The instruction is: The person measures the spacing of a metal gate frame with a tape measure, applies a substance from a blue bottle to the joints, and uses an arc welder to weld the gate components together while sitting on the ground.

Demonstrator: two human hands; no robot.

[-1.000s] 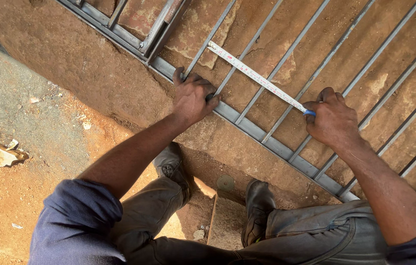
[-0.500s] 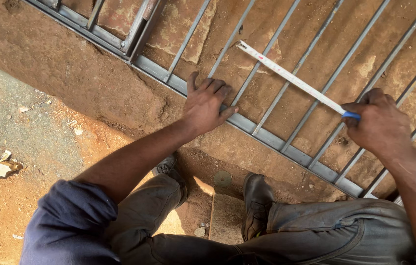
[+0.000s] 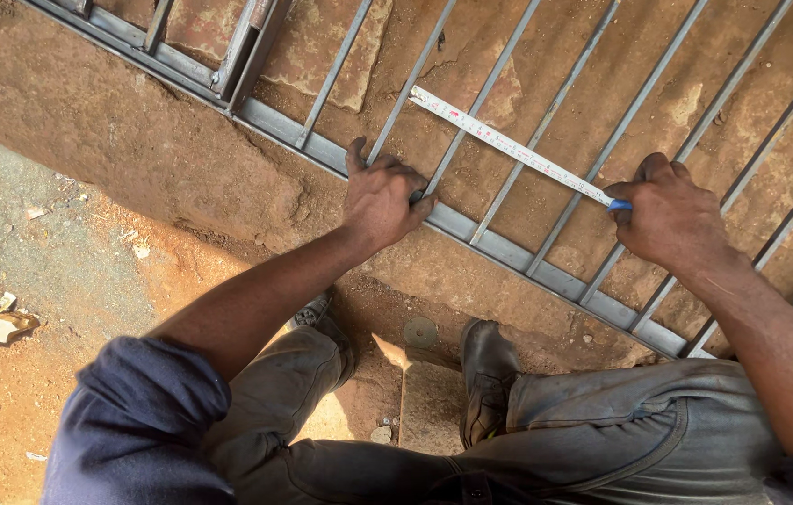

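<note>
The left hand [image 3: 380,198] sits at centre frame, palm down, fingers curled, its forearm running down toward the lower left. The right hand [image 3: 672,217] is at the right, closed in a fist, arm reaching in from the lower right.

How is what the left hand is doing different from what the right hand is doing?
The left hand grips the grille's flat bottom rail, while the right hand holds a tape measure by its blue case. The left hand sits low on the frame; the right hand is among the thin bars. Both rest against the same metal grille.
</note>
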